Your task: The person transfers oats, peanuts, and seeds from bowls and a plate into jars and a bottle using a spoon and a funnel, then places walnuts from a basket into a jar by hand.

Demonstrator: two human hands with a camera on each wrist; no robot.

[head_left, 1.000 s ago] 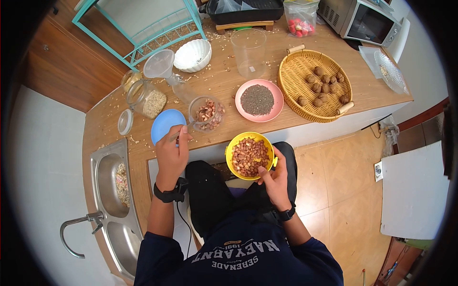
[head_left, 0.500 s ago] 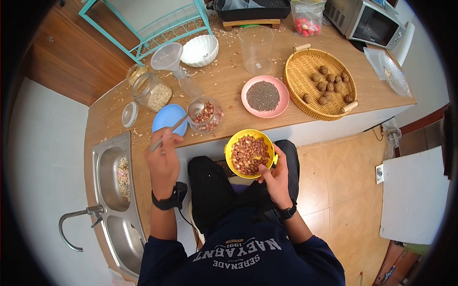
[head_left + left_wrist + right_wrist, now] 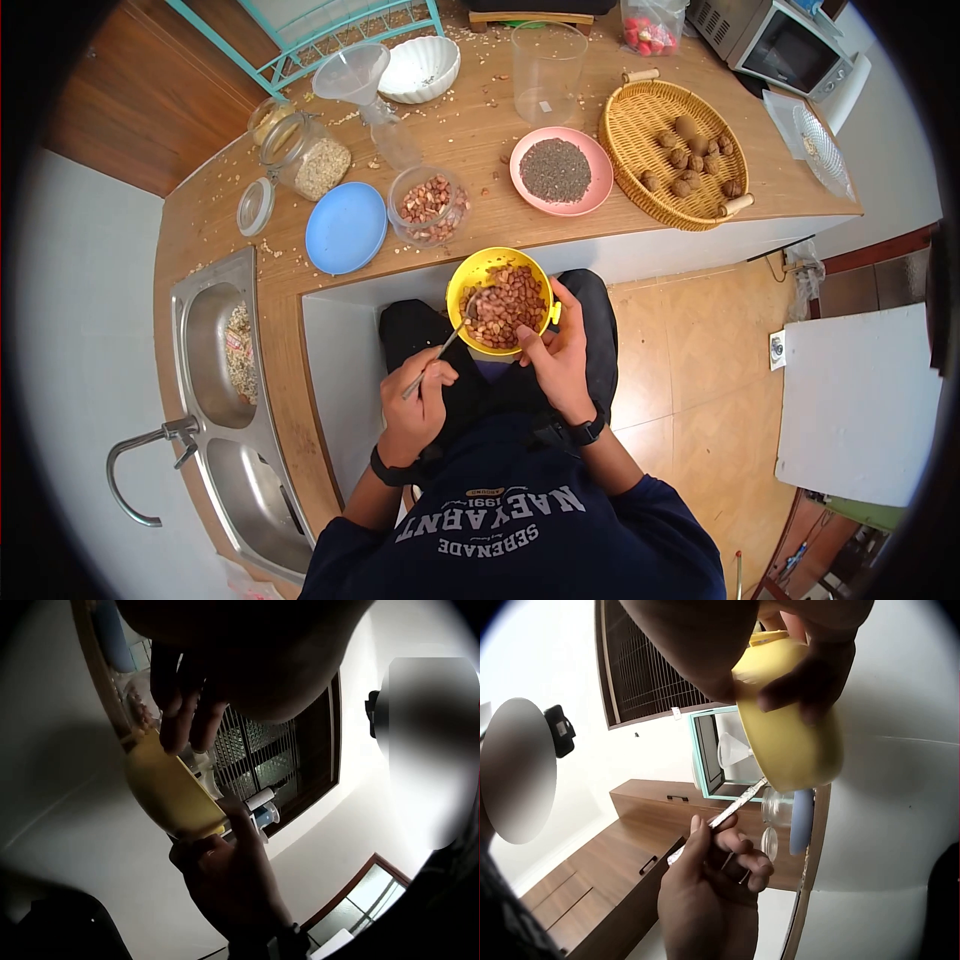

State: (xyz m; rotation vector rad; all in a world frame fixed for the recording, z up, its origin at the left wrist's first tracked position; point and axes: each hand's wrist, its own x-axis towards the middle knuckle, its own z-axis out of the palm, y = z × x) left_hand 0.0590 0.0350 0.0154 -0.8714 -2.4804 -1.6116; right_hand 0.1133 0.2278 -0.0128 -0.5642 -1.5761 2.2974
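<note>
My left hand pinches the handle of a metal spoon between thumb and fingers. The spoon's bowl end lies among reddish-brown peanuts in a yellow bowl. Over my lap, my right hand grips that bowl at its right side, thumb over the rim. From the right wrist view, the yellow bowl is tilted and fingers curl against its outside. A clear jar with more peanuts stands on the counter just beyond, beside a blue plate.
A pink plate of dark seeds and a wicker tray of walnuts sit to the right. Behind stand a clear cup, a funnel, an oat jar and a white bowl. The sink is at left.
My left hand has drawn the spoon away from the peanut jar, back and to the right, and into the yellow bowl. My right hand keeps its grip on the bowl.
</note>
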